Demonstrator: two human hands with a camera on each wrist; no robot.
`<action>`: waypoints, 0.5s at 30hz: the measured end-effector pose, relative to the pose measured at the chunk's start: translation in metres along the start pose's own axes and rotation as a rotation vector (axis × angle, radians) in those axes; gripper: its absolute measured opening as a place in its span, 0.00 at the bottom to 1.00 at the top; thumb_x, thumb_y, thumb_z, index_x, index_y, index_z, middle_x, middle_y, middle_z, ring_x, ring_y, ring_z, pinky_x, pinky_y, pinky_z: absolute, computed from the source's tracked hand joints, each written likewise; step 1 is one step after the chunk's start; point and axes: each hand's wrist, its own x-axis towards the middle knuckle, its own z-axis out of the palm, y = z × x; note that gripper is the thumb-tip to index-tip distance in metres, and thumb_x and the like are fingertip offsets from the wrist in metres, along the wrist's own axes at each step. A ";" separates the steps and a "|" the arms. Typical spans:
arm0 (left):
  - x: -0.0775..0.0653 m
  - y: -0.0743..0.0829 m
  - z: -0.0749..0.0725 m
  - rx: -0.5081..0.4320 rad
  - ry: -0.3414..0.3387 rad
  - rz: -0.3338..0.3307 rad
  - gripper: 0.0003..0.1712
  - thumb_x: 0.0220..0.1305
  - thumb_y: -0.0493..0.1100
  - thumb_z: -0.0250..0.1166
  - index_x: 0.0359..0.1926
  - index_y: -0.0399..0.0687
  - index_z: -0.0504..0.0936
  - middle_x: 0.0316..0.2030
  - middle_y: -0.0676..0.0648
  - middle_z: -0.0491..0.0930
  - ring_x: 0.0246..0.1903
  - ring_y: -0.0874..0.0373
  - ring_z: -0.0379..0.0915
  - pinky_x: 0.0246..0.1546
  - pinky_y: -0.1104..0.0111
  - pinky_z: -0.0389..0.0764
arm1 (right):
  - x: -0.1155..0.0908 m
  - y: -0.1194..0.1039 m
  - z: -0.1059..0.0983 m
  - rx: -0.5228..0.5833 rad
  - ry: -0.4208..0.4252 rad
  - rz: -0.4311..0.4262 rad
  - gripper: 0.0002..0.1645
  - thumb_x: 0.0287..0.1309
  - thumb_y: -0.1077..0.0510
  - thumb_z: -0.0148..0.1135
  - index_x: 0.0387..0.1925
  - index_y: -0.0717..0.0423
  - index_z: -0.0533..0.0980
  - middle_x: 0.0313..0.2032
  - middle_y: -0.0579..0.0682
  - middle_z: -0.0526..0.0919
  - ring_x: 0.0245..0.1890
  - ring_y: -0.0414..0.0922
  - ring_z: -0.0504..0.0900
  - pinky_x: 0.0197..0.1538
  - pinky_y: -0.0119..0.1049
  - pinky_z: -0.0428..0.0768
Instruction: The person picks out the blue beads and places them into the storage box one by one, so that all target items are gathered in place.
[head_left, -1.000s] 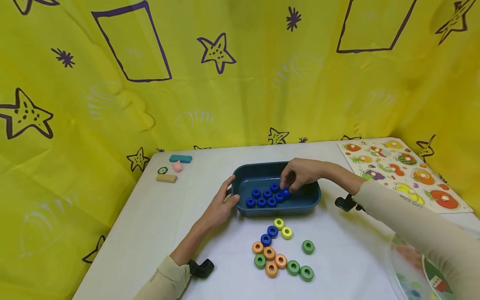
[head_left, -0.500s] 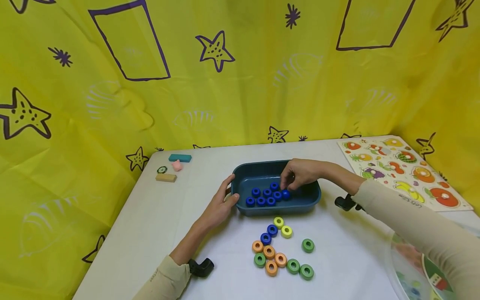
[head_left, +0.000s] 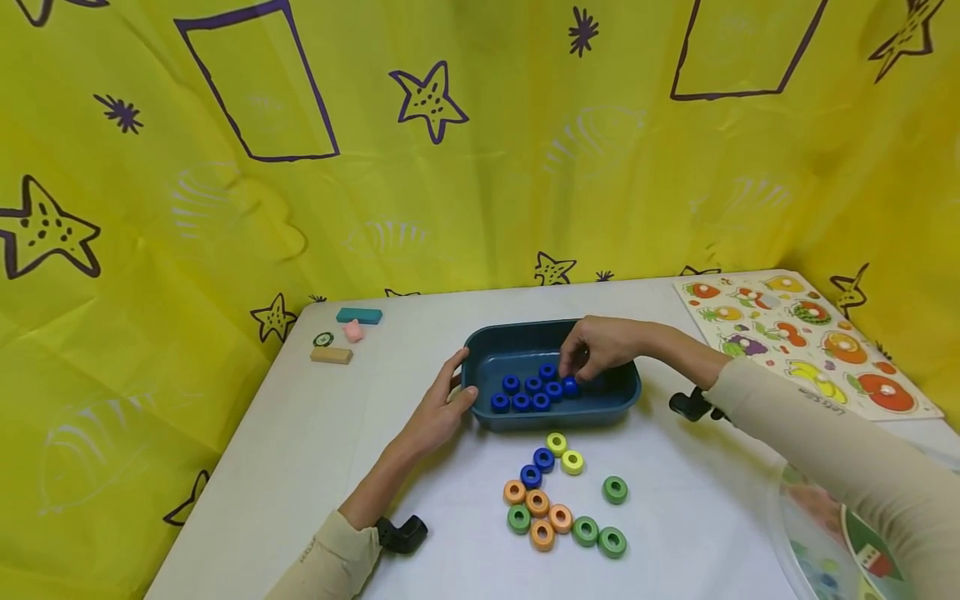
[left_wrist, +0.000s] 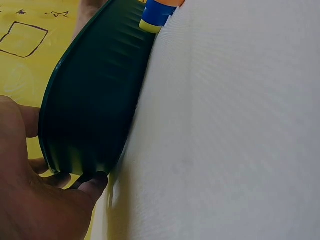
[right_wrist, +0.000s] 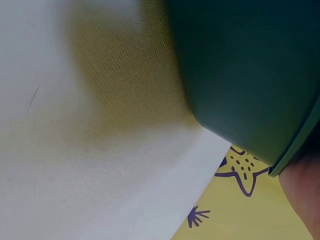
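Observation:
In the head view a dark teal tray (head_left: 551, 421) sits on the white table. My left hand (head_left: 437, 414) grips its left end, thumb low on the outer wall and fingers at the rim; the left wrist view shows this tray (left_wrist: 90, 100) end in the hand (left_wrist: 45, 200). Reaching over the far rim, my right hand (head_left: 597, 344) pinches a blue ring (head_left: 571, 387) low inside the tray. Several other blue rings (head_left: 521, 402) lie in a cluster to its left. In the right wrist view the tray wall (right_wrist: 245, 75) hides the fingertips.
Yellow (head_left: 572, 462), blue (head_left: 531, 477), orange (head_left: 537, 502) and green rings (head_left: 612, 542) lie in front of the tray. A fruit puzzle board (head_left: 810, 350) is at the right, above a clear round container (head_left: 795, 533). Small blocks (head_left: 332, 356) lie back left.
The blue ring beside my right fingertips has shifted slightly left, leaving a small gap from the pinched one. Both hands stay nearly in place.

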 end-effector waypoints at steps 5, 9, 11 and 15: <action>0.000 0.001 -0.001 -0.003 -0.009 -0.001 0.34 0.70 0.41 0.50 0.72 0.52 0.47 0.71 0.48 0.45 0.65 0.42 0.50 0.61 0.46 0.52 | 0.000 -0.001 0.001 -0.011 -0.005 0.009 0.10 0.50 0.61 0.67 0.37 0.48 0.82 0.35 0.40 0.83 0.36 0.39 0.80 0.42 0.33 0.78; -0.002 0.001 0.001 0.008 0.011 -0.004 0.34 0.70 0.45 0.51 0.72 0.58 0.47 0.70 0.53 0.46 0.66 0.45 0.50 0.61 0.48 0.54 | 0.001 -0.003 0.002 -0.029 -0.007 0.010 0.10 0.52 0.60 0.65 0.37 0.47 0.82 0.35 0.39 0.82 0.36 0.38 0.80 0.42 0.33 0.78; -0.002 0.001 0.001 0.012 0.020 -0.004 0.34 0.70 0.45 0.51 0.72 0.60 0.48 0.70 0.56 0.46 0.66 0.46 0.51 0.61 0.48 0.54 | 0.001 -0.003 0.002 -0.042 -0.008 0.009 0.09 0.53 0.59 0.65 0.37 0.47 0.82 0.34 0.39 0.82 0.35 0.37 0.80 0.41 0.33 0.78; -0.003 0.001 0.002 0.009 0.030 0.007 0.34 0.69 0.45 0.51 0.72 0.60 0.49 0.70 0.57 0.47 0.65 0.46 0.52 0.61 0.48 0.55 | 0.003 -0.002 0.002 -0.083 -0.006 -0.006 0.07 0.54 0.56 0.64 0.37 0.47 0.81 0.33 0.37 0.81 0.34 0.36 0.79 0.40 0.33 0.78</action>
